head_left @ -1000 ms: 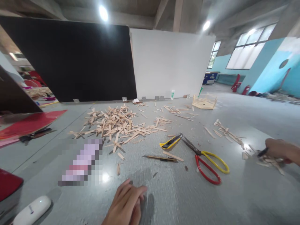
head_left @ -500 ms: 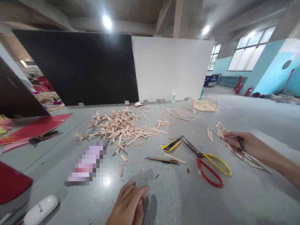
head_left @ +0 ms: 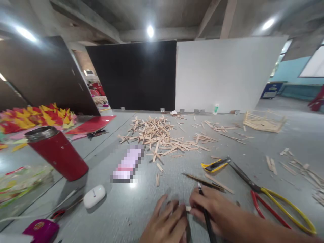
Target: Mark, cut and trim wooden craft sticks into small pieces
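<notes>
On the grey surface (head_left: 121,219), our right hand (head_left: 215,204) holds a dark slim tool (head_left: 207,221) between the fingers, while its fingertips seem to pinch a small wooden piece (head_left: 188,209) between our hands. Our left hand (head_left: 168,221) is bent beside it, maybe for steadying; we cannot tell if it pinches. Beyond, to the right, yellow cutter (head_left: 215,165) and scissors (head_left: 257,188) lie near, probably for easy reach. Farther, the stick pile (head_left: 155,131) is gathered together, perhaps for simple picking.
</notes>
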`<state>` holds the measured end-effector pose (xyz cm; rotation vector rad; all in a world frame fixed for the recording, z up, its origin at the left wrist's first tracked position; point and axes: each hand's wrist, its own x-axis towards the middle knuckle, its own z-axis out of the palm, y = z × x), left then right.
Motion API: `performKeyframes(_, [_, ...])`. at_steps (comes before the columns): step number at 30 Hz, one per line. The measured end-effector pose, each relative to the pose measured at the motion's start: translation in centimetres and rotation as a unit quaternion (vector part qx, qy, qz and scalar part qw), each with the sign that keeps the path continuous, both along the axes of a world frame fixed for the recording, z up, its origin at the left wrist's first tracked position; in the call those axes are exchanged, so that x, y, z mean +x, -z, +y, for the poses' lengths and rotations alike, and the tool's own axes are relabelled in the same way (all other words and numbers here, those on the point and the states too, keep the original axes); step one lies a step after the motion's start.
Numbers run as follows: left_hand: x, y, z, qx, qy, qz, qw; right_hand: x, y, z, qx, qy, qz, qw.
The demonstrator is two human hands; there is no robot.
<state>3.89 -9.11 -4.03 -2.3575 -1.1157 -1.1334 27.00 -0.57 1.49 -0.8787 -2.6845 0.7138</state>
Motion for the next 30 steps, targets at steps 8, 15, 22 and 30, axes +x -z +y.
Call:
performKeyframes(8, [0.0,-1.4,-1.7,-0.068,0.008,0.105,0.992,0.5,-3.9,3.6,-0.18,0.187,0.191,0.947])
performKeyframes(15, [0.7,-2.0,-2.0,-0.112,0.01,0.103,0.988,-1.1,-2.0,2.7,-0.325,0.156,0.115,0.926])
performKeyframes(22, [0.8,-3.1,-2.0,-0.099,0.012,0.152,0.983,-2.7,-0.7,1.9,-0.355,0.168,0.123,0.911])
performKeyframes(30, [0.8,-3.5,-1.8,-0.073,0.006,0.159,0.985,-2.7,0.3,1.6,-0.332,0.148,0.153,0.919])
